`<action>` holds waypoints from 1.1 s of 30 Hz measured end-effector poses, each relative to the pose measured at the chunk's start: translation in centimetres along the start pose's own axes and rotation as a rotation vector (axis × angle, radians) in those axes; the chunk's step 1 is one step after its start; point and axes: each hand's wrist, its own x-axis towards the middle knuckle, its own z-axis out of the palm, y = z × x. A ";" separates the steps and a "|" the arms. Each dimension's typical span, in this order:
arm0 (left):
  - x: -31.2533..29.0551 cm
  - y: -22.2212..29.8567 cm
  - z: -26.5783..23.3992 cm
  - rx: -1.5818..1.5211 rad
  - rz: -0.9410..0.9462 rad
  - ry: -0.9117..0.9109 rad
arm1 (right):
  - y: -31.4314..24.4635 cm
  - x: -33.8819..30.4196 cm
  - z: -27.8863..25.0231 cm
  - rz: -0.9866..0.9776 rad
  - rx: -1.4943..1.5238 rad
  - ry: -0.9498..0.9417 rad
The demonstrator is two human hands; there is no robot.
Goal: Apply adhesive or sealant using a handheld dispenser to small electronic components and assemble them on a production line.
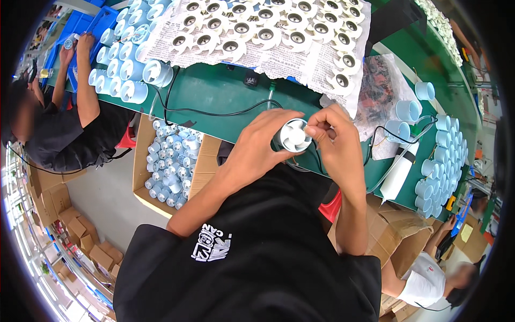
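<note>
My left hand (256,144) is wrapped round a small cup-shaped fan housing, its open end turned up toward me. Inside its rim sits a white fan wheel (295,135) with curved blades. My right hand (337,134) is closed in a pinch, with thumb and fingertips at the right edge of the fan wheel. Whatever lies between those fingertips is too small to make out. Both hands are over the near edge of the green table (214,91). My left palm and fingers hide most of the housing's side.
Newspaper (252,59) at the back bears several white fan wheels. Light blue cups (134,70) stand left and right. A white squeeze bottle (398,174) lies right, near black cables (230,112). A carton (140,161) of blue parts stands below left. Co-workers sit on both sides.
</note>
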 end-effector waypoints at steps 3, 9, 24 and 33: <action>0.1 0.0 0.2 -0.024 -0.064 0.009 | -0.4 -0.4 0.5 0.045 0.093 0.036; 0.1 0.5 0.1 -0.032 -0.089 0.038 | -1.5 -2.2 -0.8 -0.084 -0.067 0.109; 0.2 0.4 -1.4 0.048 0.040 0.040 | -2.6 -1.7 0.0 -0.496 -0.312 0.382; -0.6 1.5 -4.5 -0.168 0.091 0.265 | 1.3 -4.4 -0.1 -0.199 -0.196 0.475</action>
